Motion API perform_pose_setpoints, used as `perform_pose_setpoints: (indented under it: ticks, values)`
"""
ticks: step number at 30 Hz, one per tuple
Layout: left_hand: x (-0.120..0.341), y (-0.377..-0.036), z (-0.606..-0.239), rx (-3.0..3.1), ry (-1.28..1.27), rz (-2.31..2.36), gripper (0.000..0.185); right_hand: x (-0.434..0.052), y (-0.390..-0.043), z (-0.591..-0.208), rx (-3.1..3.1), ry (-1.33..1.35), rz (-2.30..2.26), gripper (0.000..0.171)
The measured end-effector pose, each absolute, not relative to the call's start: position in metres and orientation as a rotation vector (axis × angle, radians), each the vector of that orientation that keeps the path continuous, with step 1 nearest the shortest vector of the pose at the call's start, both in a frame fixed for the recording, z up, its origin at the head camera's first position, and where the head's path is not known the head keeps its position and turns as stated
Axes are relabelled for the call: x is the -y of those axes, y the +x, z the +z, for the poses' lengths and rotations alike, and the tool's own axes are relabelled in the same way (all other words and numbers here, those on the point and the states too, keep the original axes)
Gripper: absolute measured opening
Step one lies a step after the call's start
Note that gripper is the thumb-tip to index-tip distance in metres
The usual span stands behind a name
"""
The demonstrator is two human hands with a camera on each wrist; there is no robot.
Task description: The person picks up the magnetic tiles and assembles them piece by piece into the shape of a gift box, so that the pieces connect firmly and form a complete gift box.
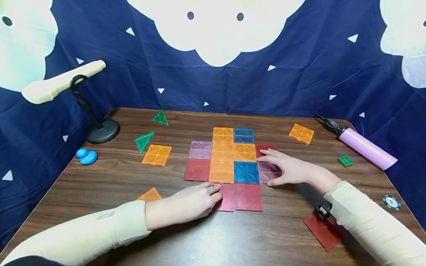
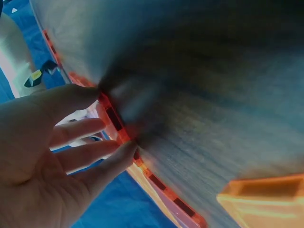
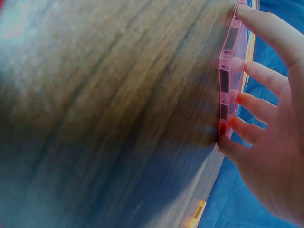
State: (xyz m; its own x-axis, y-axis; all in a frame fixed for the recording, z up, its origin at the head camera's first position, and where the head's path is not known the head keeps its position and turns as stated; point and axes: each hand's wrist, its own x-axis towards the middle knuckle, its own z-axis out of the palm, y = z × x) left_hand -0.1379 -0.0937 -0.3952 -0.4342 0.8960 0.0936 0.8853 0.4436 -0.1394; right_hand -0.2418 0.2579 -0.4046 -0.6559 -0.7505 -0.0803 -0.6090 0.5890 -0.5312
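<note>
Translucent square tiles lie flat edge to edge mid-table. My left hand (image 1: 192,203) touches the left part of a pinkish-red tile (image 1: 226,198) in the front row. In the left wrist view its thumb and little finger rest along a red tile edge (image 2: 113,116). My right hand (image 1: 291,168) spreads over a purple tile (image 1: 267,173) at the cluster's right side, fingertips reaching a dark red tile (image 1: 266,148). In the right wrist view its fingers lie along the pink-purple tile (image 3: 225,90). A blue tile (image 1: 246,172) and orange tiles (image 1: 222,172) adjoin.
Loose orange tiles (image 1: 157,154) and green triangles (image 1: 144,141) lie left; a red tile (image 1: 323,233) lies under the right forearm. A blue duck (image 1: 87,156), black stand (image 1: 103,130), purple pump (image 1: 368,148), green brick (image 1: 345,161) and poker chip (image 1: 391,202) sit near the sides.
</note>
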Motion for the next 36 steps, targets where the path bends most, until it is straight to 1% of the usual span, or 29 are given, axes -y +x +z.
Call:
perform_pose_setpoints:
  ticks: [6,10,12,16,18,19,23,28,36]
  values:
    - [0.086,-0.145,-0.389,2.651,-1.575,0.066,0.022,-0.257,-0.241,-0.403,-2.516,-1.100,-0.699,0.075]
    - [0.076,-0.154,-0.380,2.796,-1.553,0.004,0.030,-0.254,-0.235,-0.394,-2.529,-0.971,-0.798,0.070]
    - [0.070,-0.159,-0.380,2.846,-1.534,-0.016,0.043,-0.253,-0.232,-0.389,-2.564,-0.814,-0.894,0.067]
    - [0.057,-0.166,-0.384,2.912,-1.519,-0.021,0.075,-0.251,-0.226,-0.377,-2.460,-0.379,-1.266,0.065]
    - [0.051,-0.167,-0.386,2.928,-1.516,0.009,0.084,-0.251,-0.222,-0.374,-2.336,-0.180,-1.444,0.066]
    - [0.049,-0.167,-0.388,2.933,-1.514,0.024,0.086,-0.251,-0.221,-0.373,-2.275,-0.103,-1.510,0.066]
    - [0.042,-0.167,-0.392,2.909,-1.512,0.079,0.085,-0.252,-0.216,-0.375,-2.181,0.029,-1.627,0.065]
    - [0.038,-0.166,-0.396,2.794,-1.522,0.146,0.080,-0.253,-0.213,-0.382,-2.123,0.059,-1.771,0.065]
    - [0.033,-0.162,-0.396,2.718,-1.541,0.259,0.078,-0.252,-0.210,-0.382,-1.905,0.134,-2.018,0.059]
